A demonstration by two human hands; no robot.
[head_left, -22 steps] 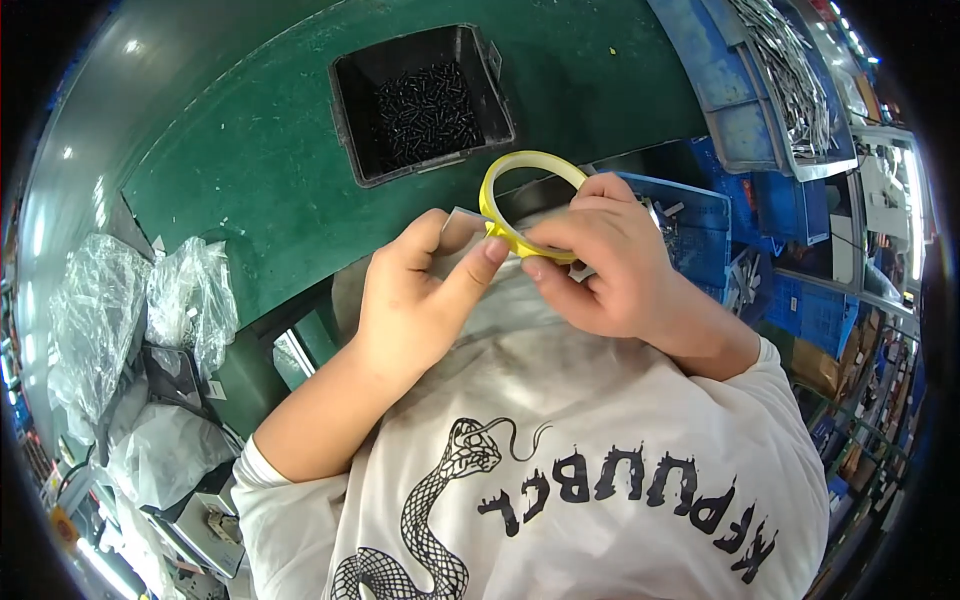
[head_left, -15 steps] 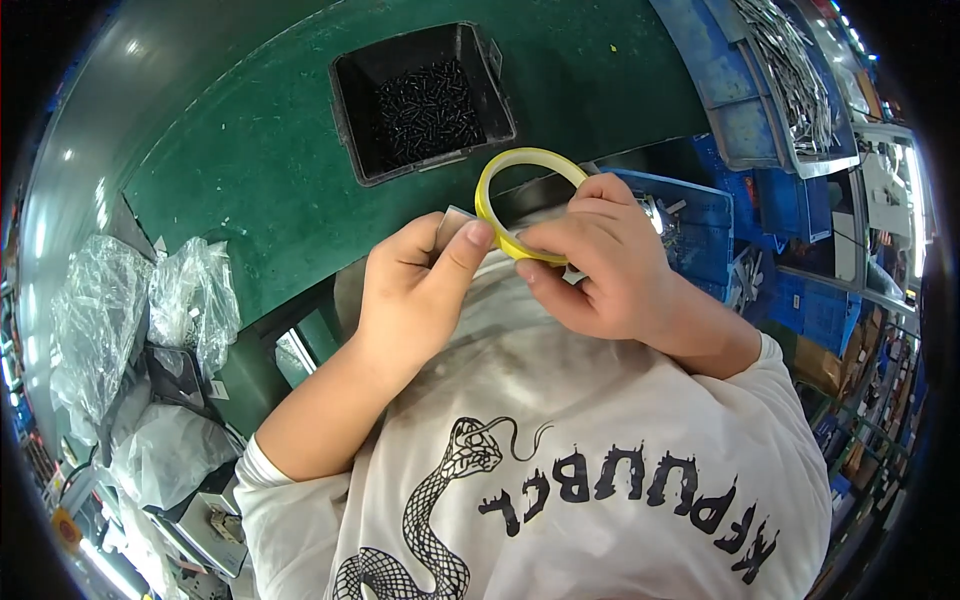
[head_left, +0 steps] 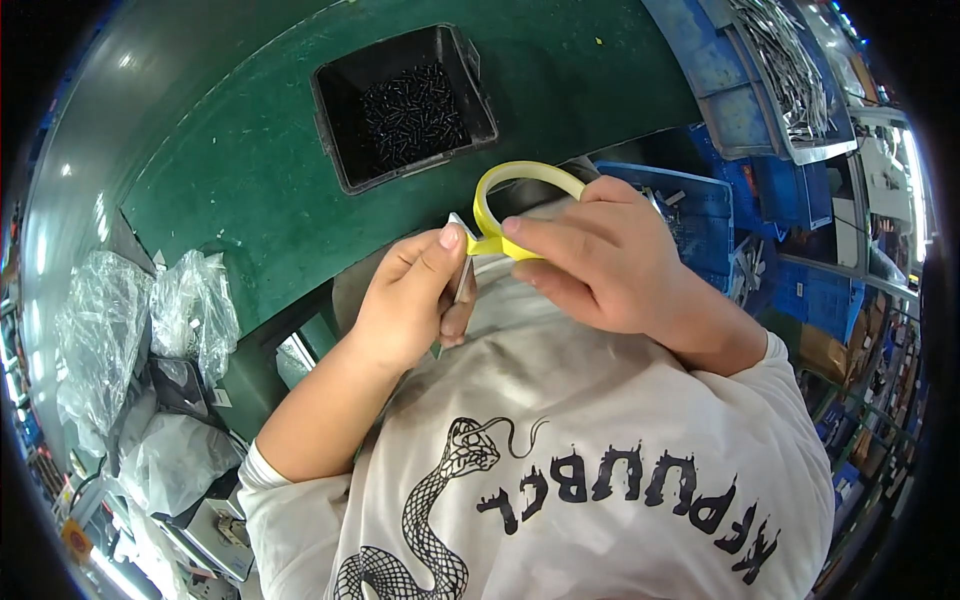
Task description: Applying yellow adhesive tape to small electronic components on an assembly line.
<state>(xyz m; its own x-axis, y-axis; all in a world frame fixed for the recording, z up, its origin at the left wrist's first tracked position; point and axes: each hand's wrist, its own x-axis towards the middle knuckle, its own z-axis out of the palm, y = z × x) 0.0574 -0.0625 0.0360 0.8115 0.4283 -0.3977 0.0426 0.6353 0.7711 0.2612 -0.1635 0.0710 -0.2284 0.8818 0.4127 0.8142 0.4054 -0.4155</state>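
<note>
In my left hand (head_left: 405,300) is a thin, flat, silvery-grey piece (head_left: 463,278), pinched under the thumb and now seen nearly edge-on. My right hand (head_left: 625,262) grips a roll of yellow tape (head_left: 481,200), its fingers wrapped over the ring's near and right side. From the roll a short yellow tape strip (head_left: 484,246) reaches across to the top of the flat piece, by the left thumb. Both hands are close together in front of my chest. The left fingers hide much of the piece.
Beyond my hands, a black bin (head_left: 335,130) of small black parts (head_left: 412,115) stands on the green table (head_left: 230,160). Clear plastic bags (head_left: 100,335) lie at the left. A blue crate (head_left: 700,205) is right of my hands; a blue bin of metal strips (head_left: 790,65) sits far right.
The flat piece has turned edge-on as my left hand tilted. A tape strip now shows between roll and piece. The right hand has shifted slightly, its thumb side pressing over the roll's near edge.
</note>
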